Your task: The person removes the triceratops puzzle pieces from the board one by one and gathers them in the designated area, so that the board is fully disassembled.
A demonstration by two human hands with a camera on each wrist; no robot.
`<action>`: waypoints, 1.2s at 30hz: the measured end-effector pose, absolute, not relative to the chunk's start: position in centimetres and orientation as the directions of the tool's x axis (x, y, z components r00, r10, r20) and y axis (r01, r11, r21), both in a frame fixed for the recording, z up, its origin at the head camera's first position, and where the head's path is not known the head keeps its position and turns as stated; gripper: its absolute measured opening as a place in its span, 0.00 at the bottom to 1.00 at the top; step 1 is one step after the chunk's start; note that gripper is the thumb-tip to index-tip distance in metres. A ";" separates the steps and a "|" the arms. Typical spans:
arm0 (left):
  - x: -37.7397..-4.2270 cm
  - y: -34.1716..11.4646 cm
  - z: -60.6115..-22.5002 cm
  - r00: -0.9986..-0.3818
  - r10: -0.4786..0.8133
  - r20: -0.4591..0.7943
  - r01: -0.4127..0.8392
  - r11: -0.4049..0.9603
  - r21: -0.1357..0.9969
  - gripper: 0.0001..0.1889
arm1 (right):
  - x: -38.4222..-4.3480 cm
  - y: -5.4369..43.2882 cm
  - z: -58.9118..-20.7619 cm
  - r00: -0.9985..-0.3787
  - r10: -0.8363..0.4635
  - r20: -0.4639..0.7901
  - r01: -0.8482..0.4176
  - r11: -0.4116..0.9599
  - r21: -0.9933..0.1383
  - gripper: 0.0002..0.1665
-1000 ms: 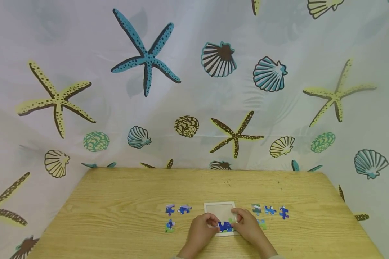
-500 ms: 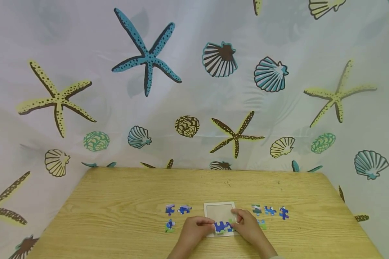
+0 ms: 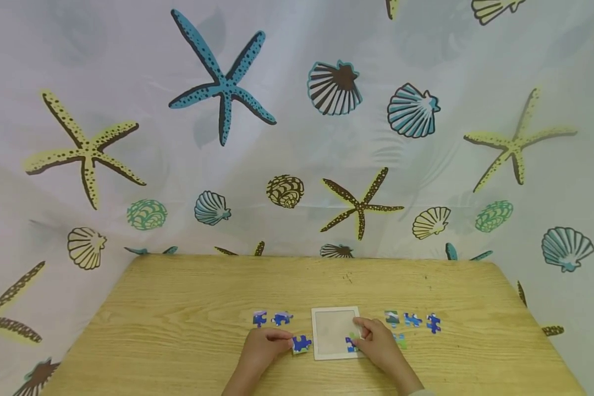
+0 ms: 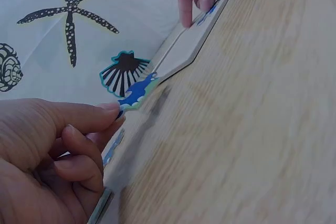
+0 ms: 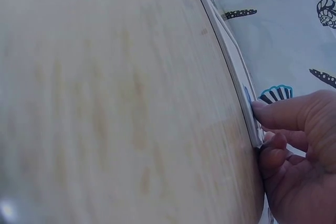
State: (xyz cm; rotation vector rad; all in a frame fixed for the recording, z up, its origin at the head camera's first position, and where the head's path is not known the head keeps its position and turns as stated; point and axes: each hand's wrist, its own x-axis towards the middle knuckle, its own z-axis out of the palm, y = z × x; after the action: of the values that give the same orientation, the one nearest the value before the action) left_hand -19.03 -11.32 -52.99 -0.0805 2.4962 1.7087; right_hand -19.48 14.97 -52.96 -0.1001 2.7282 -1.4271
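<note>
My left hand (image 3: 262,347) pinches a blue jigsaw piece (image 3: 301,344) with a green and white edge between thumb and index finger. The piece is just left of a square white puzzle tray (image 3: 331,330); in the left wrist view the held piece (image 4: 137,94) tilts over the table. My right hand (image 3: 378,344) grips the tray's right rim, index finger higher up and thumb at the lower right. By that thumb, a partly covered blue and green piece (image 3: 351,345) sits in the tray's lower right corner. The thumb (image 5: 260,106) lies over the rim in the right wrist view.
Two loose pieces, one (image 3: 259,318) beside another (image 3: 281,318), lie beyond my left hand. Right of the tray are several more, including a blue one (image 3: 433,323) and a green one (image 3: 400,341) partly behind my right hand. A patterned curtain (image 3: 297,143) hangs behind the wooden table (image 3: 188,308).
My left hand has taken the blue piece from the tray's bottom row and moved it left, past the tray's left edge. It now covers a loose piece there. The right hand stays put.
</note>
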 end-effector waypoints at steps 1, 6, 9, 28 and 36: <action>-19.1 -11.7 -52.9 -0.993 0.019 -0.115 -0.098 0.395 0.914 0.05 | -19.5 15.0 -52.9 -0.996 -0.085 -0.022 -0.030 0.571 -0.820 0.27; -19.4 -13.1 -52.6 -0.997 0.014 -0.079 -0.062 0.487 0.871 0.04 | -19.5 15.1 -52.8 -0.997 -0.081 -0.018 -0.032 0.575 -0.817 0.28; -19.4 -13.4 -52.3 -0.998 0.015 -0.062 -0.045 0.509 0.859 0.03 | -19.5 15.1 -53.0 -0.996 -0.083 -0.016 -0.034 0.573 -0.819 0.28; -20.3 -13.9 -52.4 -1.000 0.010 -0.026 -0.017 0.536 0.844 0.05 | -19.6 15.1 -53.4 -0.994 -0.104 0.019 -0.076 0.575 -0.814 0.27; -19.9 -12.8 -51.5 -0.995 0.102 -0.015 0.032 0.442 0.896 0.08 | -19.6 15.1 -53.4 -0.995 -0.100 0.024 -0.077 0.570 -0.818 0.27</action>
State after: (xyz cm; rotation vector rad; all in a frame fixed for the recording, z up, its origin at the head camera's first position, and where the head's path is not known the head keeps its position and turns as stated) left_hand -19.94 -12.77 -51.47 0.1217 2.6103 1.6206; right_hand -19.57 15.11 -53.41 -0.1553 2.7611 -1.4375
